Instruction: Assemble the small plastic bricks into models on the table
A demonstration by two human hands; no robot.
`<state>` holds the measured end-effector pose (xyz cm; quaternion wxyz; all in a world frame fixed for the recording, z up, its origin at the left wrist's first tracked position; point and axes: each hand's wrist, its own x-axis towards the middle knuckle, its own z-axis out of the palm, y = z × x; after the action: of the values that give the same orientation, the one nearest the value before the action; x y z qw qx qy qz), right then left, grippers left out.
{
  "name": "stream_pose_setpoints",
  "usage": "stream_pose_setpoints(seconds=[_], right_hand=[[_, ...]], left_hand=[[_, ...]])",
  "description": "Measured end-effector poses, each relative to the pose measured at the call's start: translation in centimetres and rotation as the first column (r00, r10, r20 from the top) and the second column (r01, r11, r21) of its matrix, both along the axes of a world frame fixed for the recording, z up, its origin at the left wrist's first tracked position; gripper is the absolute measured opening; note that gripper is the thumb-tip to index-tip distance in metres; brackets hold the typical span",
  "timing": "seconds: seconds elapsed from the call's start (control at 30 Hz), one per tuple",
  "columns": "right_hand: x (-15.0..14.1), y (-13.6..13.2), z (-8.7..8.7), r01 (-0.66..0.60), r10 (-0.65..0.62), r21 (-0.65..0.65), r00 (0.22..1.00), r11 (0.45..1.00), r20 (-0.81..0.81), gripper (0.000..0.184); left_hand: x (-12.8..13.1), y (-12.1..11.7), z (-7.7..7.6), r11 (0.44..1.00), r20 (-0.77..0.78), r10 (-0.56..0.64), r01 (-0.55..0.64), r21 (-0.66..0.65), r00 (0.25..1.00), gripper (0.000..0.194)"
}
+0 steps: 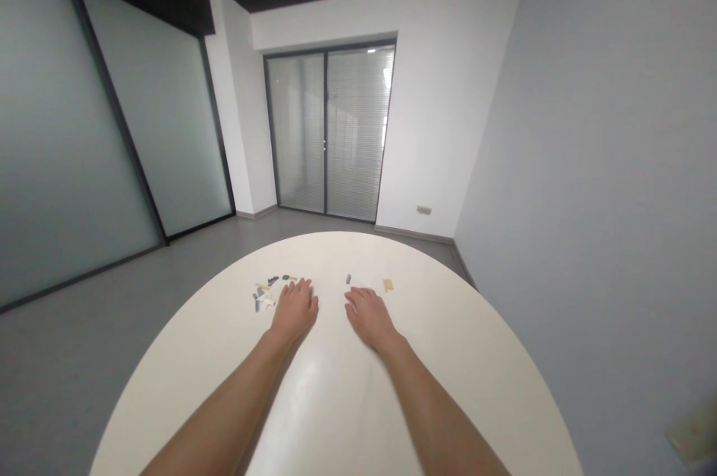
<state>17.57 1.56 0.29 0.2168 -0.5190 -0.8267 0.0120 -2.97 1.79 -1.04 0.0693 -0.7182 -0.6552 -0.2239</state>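
Note:
My left hand (295,308) rests palm down on the round white table (336,401), fingers stretched forward and nothing in it. Just left of it lies a loose pile of small grey, white and tan pieces (262,300), too small to name. A small dark piece with a tan end (288,277) lies beyond its fingertips. My right hand (368,311) also lies flat on the table, fingers extended, holding nothing. Ahead of its fingers sits a small grey block-like piece (348,279). A flat yellow piece (388,285) lies to the right of that hand.
The table's curved far edge (341,233) lies beyond the pieces. A grey wall (588,199) stands to the right, frosted glass panels (146,110) to the left. Behind the table is a dark-framed glass door (328,132) with blinds, across a grey floor (224,244).

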Motion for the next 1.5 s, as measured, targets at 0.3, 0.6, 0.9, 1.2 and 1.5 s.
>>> stream_pose_setpoints(seconds=[0.3,0.6,0.9,1.2,1.5], right_hand=[[0.0,0.1,0.0,0.001,-0.001,-0.003,1.0,1.0,0.0,0.033],[0.0,0.1,0.0,0.014,-0.014,-0.006,1.0,1.0,0.014,0.032],[0.1,0.1,-0.1,-0.01,0.011,0.013,0.998,1.0,-0.058,0.031],[0.3,0.7,-0.6,-0.038,0.039,0.007,0.992,0.999,-0.119,0.028],[1.0,-0.2,-0.6,-0.113,0.109,-0.019,0.983,0.993,-0.151,0.035]], left_hand=[[1.5,-0.2,-0.1,0.916,0.275,-0.398,0.397,0.063,0.875,0.045],[1.2,-0.4,0.7,0.991,0.297,-0.122,0.134,-0.02,0.947,0.044],[2.2,-0.4,0.1,0.92,0.506,-0.358,0.389,0.048,0.785,0.033],[3.7,-1.0,0.4,0.855,0.496,-0.477,0.514,0.07,0.725,0.033],[3.6,-0.7,0.1,0.833,0.507,-0.512,0.546,0.095,0.693,0.03]])
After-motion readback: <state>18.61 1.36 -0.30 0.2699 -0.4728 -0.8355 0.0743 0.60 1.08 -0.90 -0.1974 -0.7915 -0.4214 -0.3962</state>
